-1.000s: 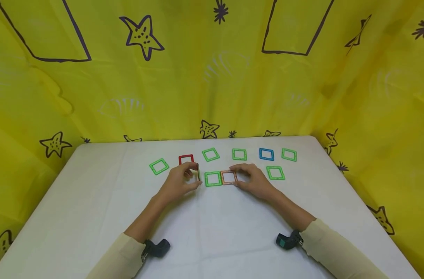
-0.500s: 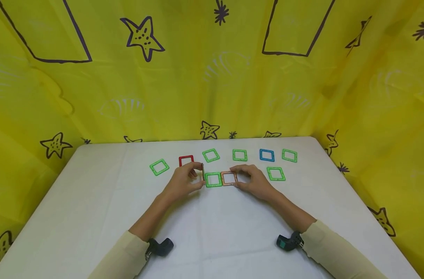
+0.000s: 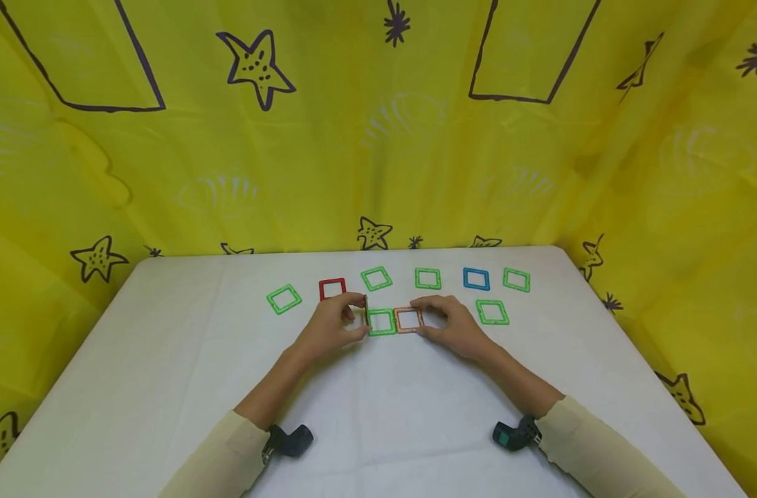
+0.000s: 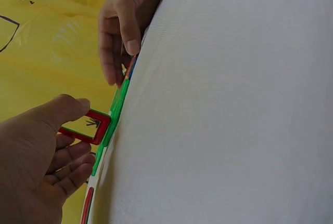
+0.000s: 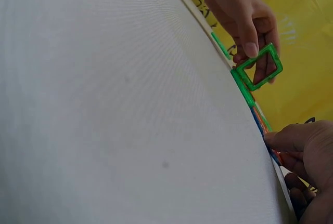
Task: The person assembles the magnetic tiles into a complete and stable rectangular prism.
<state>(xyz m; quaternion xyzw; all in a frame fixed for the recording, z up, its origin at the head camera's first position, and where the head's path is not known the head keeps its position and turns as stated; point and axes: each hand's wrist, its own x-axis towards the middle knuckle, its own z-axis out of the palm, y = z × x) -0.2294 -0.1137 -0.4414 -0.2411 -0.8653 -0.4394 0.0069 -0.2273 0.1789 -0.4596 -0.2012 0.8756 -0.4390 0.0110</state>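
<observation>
In the head view my left hand (image 3: pixel 331 325) pinches a square magnetic tile frame (image 3: pixel 366 312) between thumb and fingers. That tile stands upright at the left edge of a flat green tile (image 3: pixel 382 333). Its face shows red in the left wrist view and green in the right wrist view. Joined to the flat green tile's right side lies an orange tile (image 3: pixel 407 330), blue underneath in the right wrist view. Thumb and fingers of my right hand (image 3: pixel 456 325) grip the orange tile at its right edge.
A red tile (image 3: pixel 332 281) lies just behind my left hand, with a green tile (image 3: pixel 290 307) to its left. Along the back are more green tiles and a blue tile (image 3: pixel 476 269). Another green tile (image 3: pixel 494 322) lies right of my right hand. Yellow curtain surrounds the white table (image 3: pixel 378 415).
My left hand has moved right with the upright tile, from a gap beside the flat green tile to its left edge. My right hand and the orange tile have stayed put.
</observation>
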